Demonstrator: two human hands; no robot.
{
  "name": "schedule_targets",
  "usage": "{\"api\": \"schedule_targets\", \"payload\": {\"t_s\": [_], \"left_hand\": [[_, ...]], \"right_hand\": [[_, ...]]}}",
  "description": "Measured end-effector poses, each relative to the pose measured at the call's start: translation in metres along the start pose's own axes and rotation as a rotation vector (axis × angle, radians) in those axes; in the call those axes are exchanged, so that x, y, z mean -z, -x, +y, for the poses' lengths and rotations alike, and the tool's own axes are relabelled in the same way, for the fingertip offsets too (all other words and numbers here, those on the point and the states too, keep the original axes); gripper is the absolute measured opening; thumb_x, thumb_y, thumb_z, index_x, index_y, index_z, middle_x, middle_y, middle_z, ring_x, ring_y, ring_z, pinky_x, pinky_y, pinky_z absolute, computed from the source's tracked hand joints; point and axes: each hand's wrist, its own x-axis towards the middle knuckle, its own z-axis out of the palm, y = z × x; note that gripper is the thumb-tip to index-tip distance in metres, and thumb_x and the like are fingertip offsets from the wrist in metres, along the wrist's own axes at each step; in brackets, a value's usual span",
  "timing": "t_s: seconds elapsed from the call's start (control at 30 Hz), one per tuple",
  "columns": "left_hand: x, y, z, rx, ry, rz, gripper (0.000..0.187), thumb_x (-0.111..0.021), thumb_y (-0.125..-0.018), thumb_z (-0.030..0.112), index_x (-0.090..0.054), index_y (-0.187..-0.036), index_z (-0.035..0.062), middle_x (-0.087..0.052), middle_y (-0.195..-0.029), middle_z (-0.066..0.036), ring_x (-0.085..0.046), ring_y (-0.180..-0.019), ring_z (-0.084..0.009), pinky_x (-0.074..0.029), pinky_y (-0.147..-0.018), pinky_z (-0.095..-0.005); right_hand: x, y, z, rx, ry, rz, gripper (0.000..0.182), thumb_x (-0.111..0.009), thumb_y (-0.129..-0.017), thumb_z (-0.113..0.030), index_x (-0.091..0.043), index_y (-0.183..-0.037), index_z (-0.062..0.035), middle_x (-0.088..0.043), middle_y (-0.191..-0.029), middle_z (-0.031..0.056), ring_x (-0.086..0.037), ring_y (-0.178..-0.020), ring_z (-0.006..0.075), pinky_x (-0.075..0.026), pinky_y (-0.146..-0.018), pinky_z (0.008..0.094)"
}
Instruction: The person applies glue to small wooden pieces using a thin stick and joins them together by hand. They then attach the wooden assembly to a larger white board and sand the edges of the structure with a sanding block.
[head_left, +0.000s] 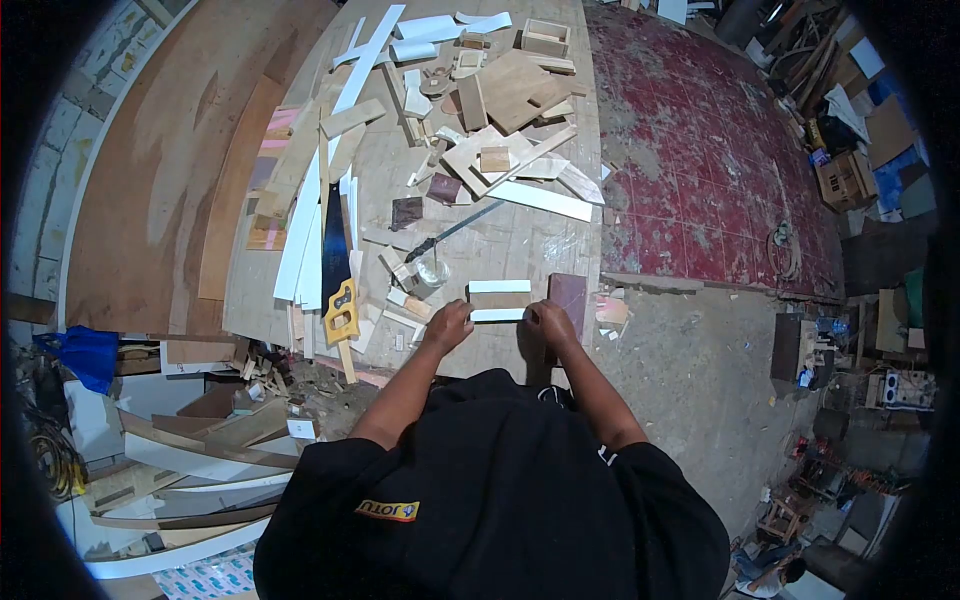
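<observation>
A small wooden piece (499, 300) with a white strip along its far edge and another white strip (497, 316) along its near edge lies at the near side of the workbench. My left hand (452, 325) closes its fingers on the left end of the near strip. At the other end, my right hand (549, 325) pinches the same strip. Whether the near strip is fixed to the wood cannot be made out. Just beyond my right hand is a reddish-brown board (568, 298). A clear container (432, 271) stands to the left, beyond my left hand.
A handsaw (340, 290) with a yellow handle lies on the workbench (400, 350) at the left. Wood offcuts and a small open box (545, 38) crowd the far part. A large plywood sheet (150, 180) stands left; red tiled flooring (690, 170) lies right.
</observation>
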Motion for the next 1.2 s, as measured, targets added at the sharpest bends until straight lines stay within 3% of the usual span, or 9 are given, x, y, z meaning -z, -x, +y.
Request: {"api": "schedule_targets", "payload": {"t_s": [0.37,0.47,0.53,0.57,0.63,0.73,0.83,1.2], "left_hand": [[-0.007,0.003,-0.007,-0.003,0.0,-0.001,0.023,-0.071,-0.079,0.008,-0.065,-0.1,0.0034,-0.062,-0.093,-0.014,-0.063,-0.091,-0.0351,-0.052,-0.08,-0.0448],[-0.005,0.003,-0.002,0.037,0.008,-0.001,0.034,-0.074,-0.077,0.011,-0.063,-0.108,0.0047,-0.063,-0.096,-0.013,-0.064,-0.096,-0.0351,-0.053,-0.082,-0.0451],[-0.004,0.004,0.007,0.216,0.154,0.022,0.048,-0.079,-0.075,0.018,-0.059,-0.117,0.0054,-0.066,-0.1,-0.014,-0.065,-0.098,-0.0344,-0.053,-0.083,-0.0449],[-0.003,0.002,0.011,0.214,0.153,0.024,0.048,-0.079,-0.075,0.018,-0.059,-0.117,0.0054,-0.066,-0.1,-0.014,-0.065,-0.098,-0.0344,-0.053,-0.083,-0.0449],[-0.014,-0.002,0.006,0.435,0.174,0.093,0.062,-0.084,-0.072,0.025,-0.055,-0.122,0.0036,-0.07,-0.098,-0.015,-0.068,-0.094,-0.0326,-0.054,-0.082,-0.0434],[-0.028,-0.009,-0.001,0.55,0.225,0.192,0.061,-0.087,-0.07,0.029,-0.058,-0.115,0.0007,-0.072,-0.09,-0.015,-0.07,-0.087,-0.0307,-0.055,-0.08,-0.0409],[-0.037,-0.013,-0.006,0.598,0.262,0.183,0.059,-0.089,-0.066,0.029,-0.061,-0.109,-0.0003,-0.072,-0.086,-0.014,-0.07,-0.085,-0.0293,-0.056,-0.079,-0.0394],[-0.039,-0.02,-0.005,0.627,0.196,0.144,0.053,-0.089,-0.065,0.026,-0.062,-0.102,0.0001,-0.071,-0.088,-0.014,-0.07,-0.084,-0.0295,-0.055,-0.078,-0.0395]], "right_hand": [[-0.006,0.003,0.004,0.048,0.071,0.001,0.021,-0.07,-0.076,-0.011,-0.068,-0.096,-0.0048,-0.066,-0.088,0.0156,-0.064,-0.087,0.0366,-0.053,-0.077,0.0437],[-0.004,-0.001,-0.004,-0.034,0.004,-0.022,0.022,-0.072,-0.076,-0.012,-0.068,-0.097,-0.0054,-0.068,-0.087,0.0161,-0.066,-0.085,0.0368,-0.054,-0.077,0.0424],[0.0,-0.001,-0.016,-0.301,-0.093,-0.012,0.027,-0.077,-0.076,-0.017,-0.068,-0.097,-0.0026,-0.07,-0.09,0.0182,-0.069,-0.084,0.0357,-0.055,-0.077,0.0416],[0.002,-0.003,-0.022,-0.299,-0.092,-0.009,0.027,-0.077,-0.076,-0.017,-0.068,-0.097,-0.0026,-0.07,-0.09,0.0182,-0.069,-0.084,0.0357,-0.055,-0.077,0.0416],[0.0,-0.007,-0.022,-0.398,-0.111,0.099,0.039,-0.083,-0.072,-0.024,-0.067,-0.097,0.0017,-0.071,-0.094,0.0212,-0.071,-0.085,0.0341,-0.056,-0.077,0.041],[0.007,-0.012,-0.024,-0.453,-0.115,-0.041,0.043,-0.085,-0.071,-0.027,-0.068,-0.096,0.004,-0.072,-0.094,0.0217,-0.072,-0.086,0.033,-0.056,-0.078,0.0408],[0.004,-0.019,-0.023,-0.481,-0.102,-0.028,0.038,-0.083,-0.071,-0.025,-0.071,-0.093,0.0027,-0.071,-0.09,0.0232,-0.071,-0.087,0.0366,-0.055,-0.08,0.0442],[0.002,-0.023,-0.025,-0.507,-0.071,-0.042,0.031,-0.082,-0.073,-0.023,-0.072,-0.09,0.0018,-0.072,-0.087,0.0204,-0.071,-0.084,0.034,-0.056,-0.078,0.0425]]}}
